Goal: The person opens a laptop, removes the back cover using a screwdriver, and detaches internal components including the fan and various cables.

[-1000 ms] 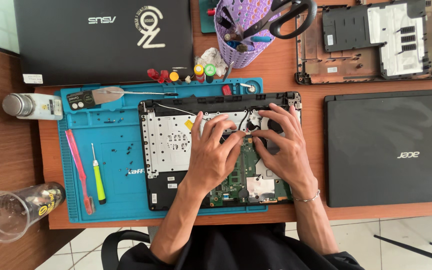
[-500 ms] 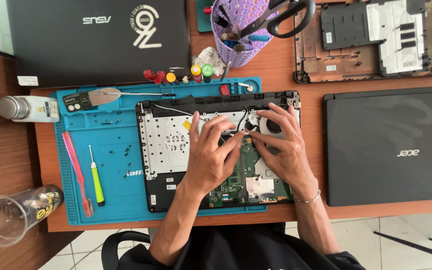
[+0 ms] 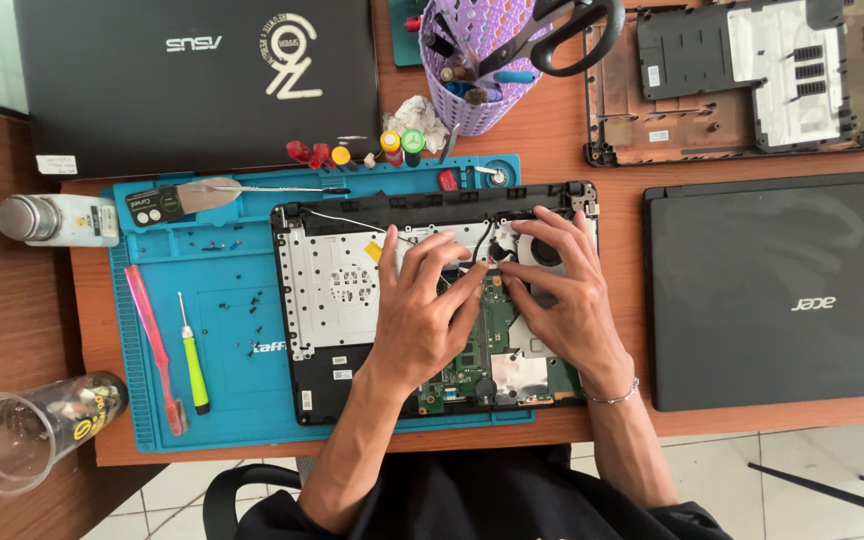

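Both hands, left (image 3: 422,310) and right (image 3: 567,300), rest fingers spread on the opened laptop's (image 3: 337,290) green board, clamping nothing.

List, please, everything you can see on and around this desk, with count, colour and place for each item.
opened laptop base: one, black with silver plate and green board, on the mat
repair mat: one, blue, desk left
closed laptops: two, black, one top left, one at right
bottom cover: one, black and silver, top right
basket: one, purple, top centre, holding scissors
screwdriver: one, green handle, on the mat
pry tool: one, red, mat's left edge
bottle: one, white, far left
cup: one, clear, bottom left
left hand: on the board
right hand: fingers near the fan
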